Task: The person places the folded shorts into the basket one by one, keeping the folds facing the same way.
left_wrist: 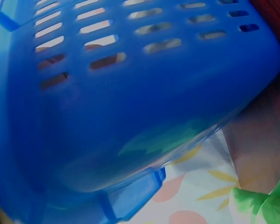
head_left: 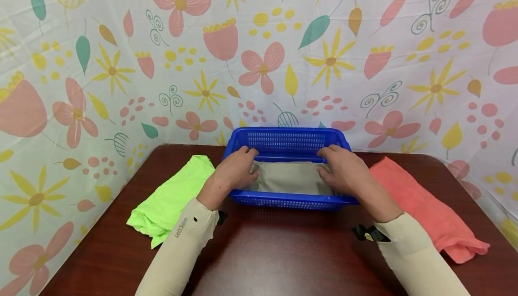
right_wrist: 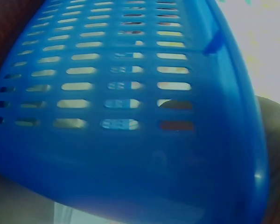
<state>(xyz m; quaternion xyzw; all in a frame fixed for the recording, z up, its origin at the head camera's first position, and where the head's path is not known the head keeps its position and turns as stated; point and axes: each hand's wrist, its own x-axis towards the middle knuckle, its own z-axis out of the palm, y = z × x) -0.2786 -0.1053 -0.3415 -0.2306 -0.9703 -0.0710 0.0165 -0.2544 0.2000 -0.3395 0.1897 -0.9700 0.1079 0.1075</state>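
Note:
A beige-grey cloth (head_left: 289, 178) lies flat inside a blue plastic basket (head_left: 283, 200) with slotted walls. My left hand (head_left: 238, 166) reaches over the basket's left end, thumb at the cloth's left edge. Opposite it, my right hand (head_left: 344, 168) has its thumb at the cloth's right edge. On both hands the thumb and forefinger stand apart, while the lower fingers are hidden. The left wrist view is filled by one of the basket's outer walls (left_wrist: 130, 116), and the right wrist view by another outer wall (right_wrist: 107, 163).
A lime-green cloth (head_left: 174, 197) lies left of the basket on the dark wooden table (head_left: 279, 255). To the right, a coral cloth (head_left: 425, 210) lies partly behind the right forearm. A flower-printed curtain (head_left: 263, 62) hangs close behind the table and along its left side.

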